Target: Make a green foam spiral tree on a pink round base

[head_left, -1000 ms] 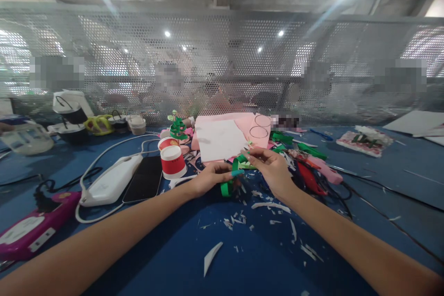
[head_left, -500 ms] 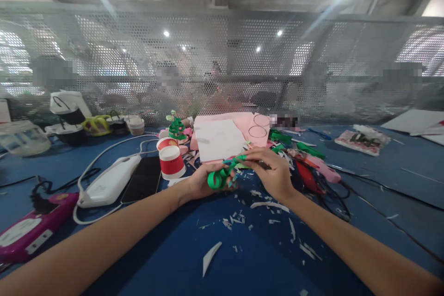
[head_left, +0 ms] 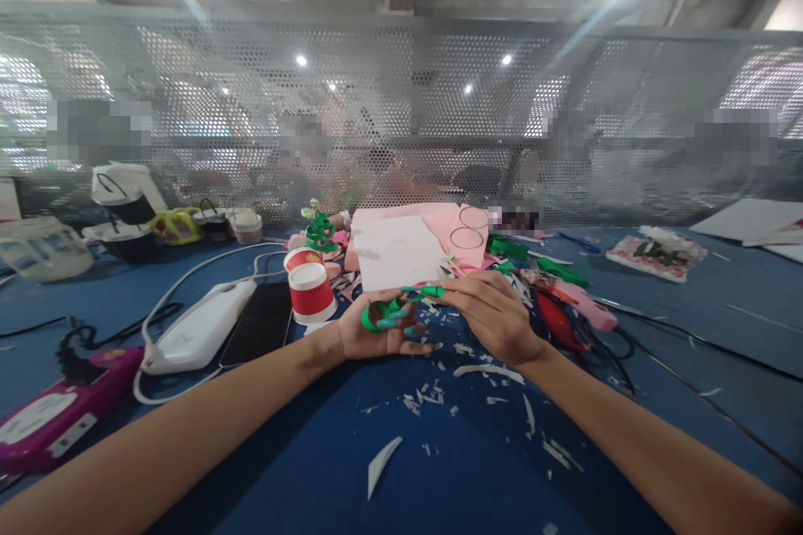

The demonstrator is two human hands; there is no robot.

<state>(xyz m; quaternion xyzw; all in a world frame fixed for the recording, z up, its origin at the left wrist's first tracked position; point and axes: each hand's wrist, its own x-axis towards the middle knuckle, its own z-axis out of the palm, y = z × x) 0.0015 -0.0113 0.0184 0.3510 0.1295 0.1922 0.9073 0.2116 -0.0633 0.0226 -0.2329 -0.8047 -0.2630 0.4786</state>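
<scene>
A curled green paper strip (head_left: 375,318) stretches between my two hands above the blue table. My left hand (head_left: 370,333) is palm up, its fingers closed round the wide coil of the strip. The strip's narrower end is pinched in the fingertips of my right hand (head_left: 495,313), seen from the back. Just beyond the hands lies a white paper sheet (head_left: 401,255) on pink paper (head_left: 467,255). To the left of my left hand stand red and white paper cups (head_left: 312,294), and behind them a small green paper spiral tree (head_left: 319,230).
White paper scraps (head_left: 489,371) lie scattered in front of my hands. On the left are a black phone (head_left: 260,324), a white power bank (head_left: 204,326) with a cable and a purple power strip (head_left: 69,410). A pink glue gun (head_left: 586,305) with cords lies right. A perforated screen (head_left: 401,117) stands behind.
The green coil has shifted left and tilted within my left hand, whose lower fingers have spread out. My right hand has turned a little, its fingers now straighter along the strip's end.
</scene>
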